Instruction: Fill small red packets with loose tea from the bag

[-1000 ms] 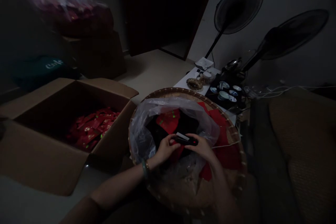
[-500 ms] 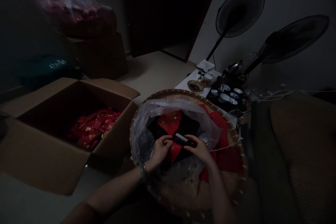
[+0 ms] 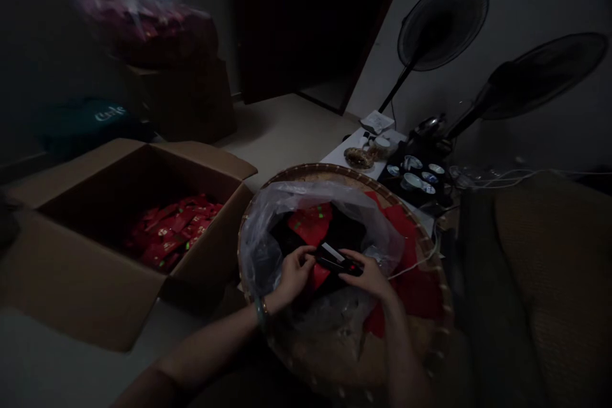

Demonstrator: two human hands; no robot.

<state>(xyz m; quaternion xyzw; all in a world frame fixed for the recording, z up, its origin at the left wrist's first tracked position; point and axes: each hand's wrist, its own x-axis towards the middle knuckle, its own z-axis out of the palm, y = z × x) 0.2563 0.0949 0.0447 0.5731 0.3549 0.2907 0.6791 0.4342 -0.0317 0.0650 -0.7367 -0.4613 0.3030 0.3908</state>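
My right hand (image 3: 371, 275) is closed around the right end of a slim black handheld device (image 3: 338, 261) with a pale strip and a small red light. A white cord (image 3: 415, 269) runs rightward from beside that hand. My left hand (image 3: 295, 275) is pinched at the device's left end; what lies between its fingers is too dark to make out. Just below the device shows a red piece (image 3: 319, 277). Behind it, a red packet (image 3: 310, 222) with green marks lies on black material inside an open clear plastic bag (image 3: 258, 220). The bag sits on a round woven tray (image 3: 329, 363).
Red sheets (image 3: 415, 274) lie at the tray's right. To the left stands an open cardboard box (image 3: 95, 280) holding many red packets (image 3: 174, 229). Small cups (image 3: 412, 180) stand on a low table beyond, near two fans (image 3: 442, 22). A woven seat (image 3: 554, 255) is at right.
My left fingers have drawn back slightly from the device and pinched together. The device now tilts a little more, its right end lower. The view has shifted slightly.
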